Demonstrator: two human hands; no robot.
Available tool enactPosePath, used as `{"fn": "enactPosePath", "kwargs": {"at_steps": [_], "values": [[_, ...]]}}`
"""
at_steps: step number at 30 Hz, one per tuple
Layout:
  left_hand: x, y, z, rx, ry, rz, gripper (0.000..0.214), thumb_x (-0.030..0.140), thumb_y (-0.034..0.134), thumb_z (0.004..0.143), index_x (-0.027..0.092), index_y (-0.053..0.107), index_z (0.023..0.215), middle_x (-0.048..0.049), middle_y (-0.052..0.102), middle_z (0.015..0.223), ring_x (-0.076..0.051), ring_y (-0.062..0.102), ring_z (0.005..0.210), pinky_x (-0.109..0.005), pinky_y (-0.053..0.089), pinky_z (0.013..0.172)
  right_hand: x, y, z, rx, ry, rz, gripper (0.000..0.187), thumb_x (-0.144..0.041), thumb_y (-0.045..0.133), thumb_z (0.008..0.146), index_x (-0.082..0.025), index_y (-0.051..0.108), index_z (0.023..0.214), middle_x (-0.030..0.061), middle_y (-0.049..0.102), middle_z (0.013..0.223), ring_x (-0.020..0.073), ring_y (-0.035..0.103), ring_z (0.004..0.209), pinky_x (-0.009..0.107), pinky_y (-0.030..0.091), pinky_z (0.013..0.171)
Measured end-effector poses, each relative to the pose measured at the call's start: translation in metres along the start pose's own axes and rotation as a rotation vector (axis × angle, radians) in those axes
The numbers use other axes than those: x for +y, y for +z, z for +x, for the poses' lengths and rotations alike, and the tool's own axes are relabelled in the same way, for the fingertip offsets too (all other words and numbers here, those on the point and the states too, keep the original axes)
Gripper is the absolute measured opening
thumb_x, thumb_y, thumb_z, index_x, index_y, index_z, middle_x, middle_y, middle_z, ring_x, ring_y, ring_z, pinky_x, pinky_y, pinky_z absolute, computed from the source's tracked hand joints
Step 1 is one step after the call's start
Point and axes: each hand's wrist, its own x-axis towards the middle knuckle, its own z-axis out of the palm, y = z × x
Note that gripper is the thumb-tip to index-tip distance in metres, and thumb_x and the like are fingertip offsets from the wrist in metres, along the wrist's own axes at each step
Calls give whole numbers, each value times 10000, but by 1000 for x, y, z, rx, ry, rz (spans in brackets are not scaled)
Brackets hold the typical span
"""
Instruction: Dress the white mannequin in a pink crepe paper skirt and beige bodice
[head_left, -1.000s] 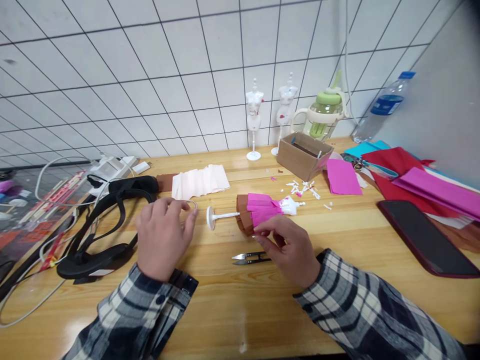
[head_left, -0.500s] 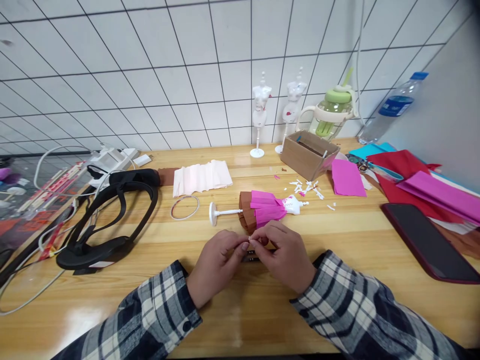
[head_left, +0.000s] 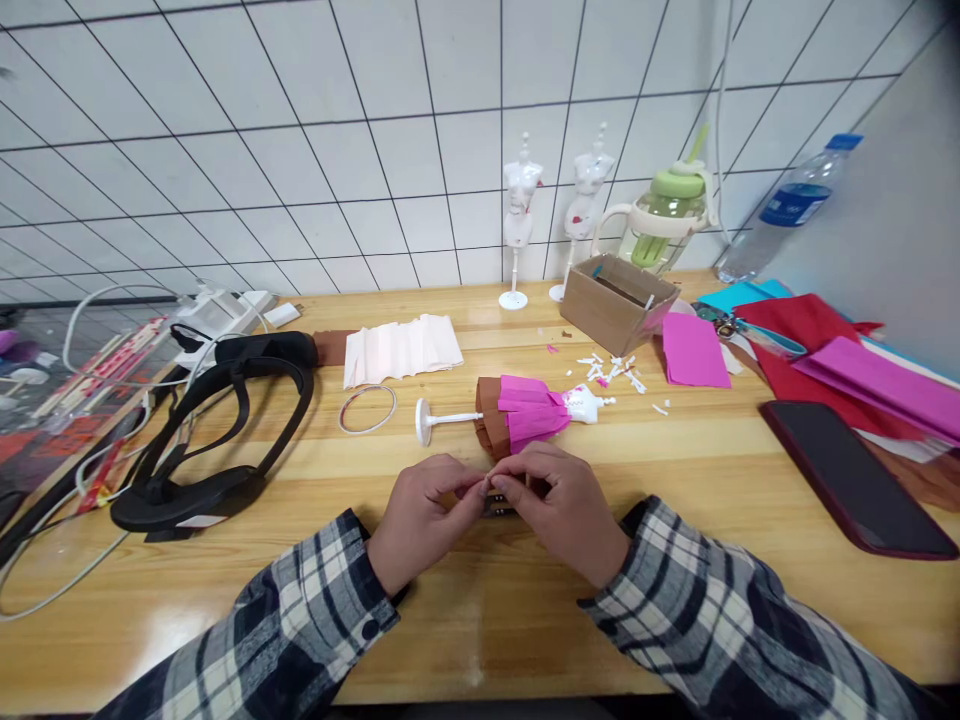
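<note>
Small mannequin (head_left: 581,403) lies on its side on the table (head_left: 465,650), just beyond the hands, its base (head_left: 424,423) toward the person's left. Left hand (head_left: 420,520) and right hand (head_left: 566,510): thumbs and forefingers drawn into a pinch, tips meeting—whether anything sits between them I cannot tell.

Handling, my estimate: light; body hard, probably smooth plastic. The pink and brown skirt (head_left: 534,412) looks like thin, soft paper, easily creased or torn. Best grip: the bare post (head_left: 456,420) or base, away from the pleats.

Count: mannequins, three—one lying, two standing by the wall; snips (head_left: 499,505), one, partly hidden by the hands; ring (head_left: 367,410), one; cardboard box (head_left: 611,305), one; phone (head_left: 855,480), one; bottle (head_left: 795,210), one. White scraps (head_left: 616,372): several, overlapping, no exact count.
</note>
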Motion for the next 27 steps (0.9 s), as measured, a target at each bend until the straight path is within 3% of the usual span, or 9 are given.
{"fn": "enactPosePath", "kwargs": {"at_steps": [8, 16, 27], "values": [[-3, -5, -2, -85, 59, -58, 209, 246, 545, 908, 171, 739, 885, -33, 667, 712, -142, 601, 686, -248, 446, 647, 0, -4, 0, -28, -69, -94, 97, -183, 649, 833, -212, 728, 880, -2, 637, 751, 115, 556, 658, 235, 421, 592], [-3, 0, -2, -32, 47, 10, 165, 252, 583, 895, 166, 704, 823, -22, 646, 713, -140, 575, 695, -260, 428, 661, -6, -1, 1, -8, 30, -28, 62, -154, 659, 772, -192, 705, 756, -19, 605, 637, 107, 514, 582, 222, 397, 534], [-1, -1, 1, 27, -30, 25, 173, 210, 560, 855, 161, 684, 746, -19, 647, 671, -142, 579, 665, -254, 432, 630, -4, -2, -1, -52, -62, 21, 166, -148, 607, 851, -195, 750, 922, 5, 657, 729, 116, 570, 660, 234, 435, 608]]}}
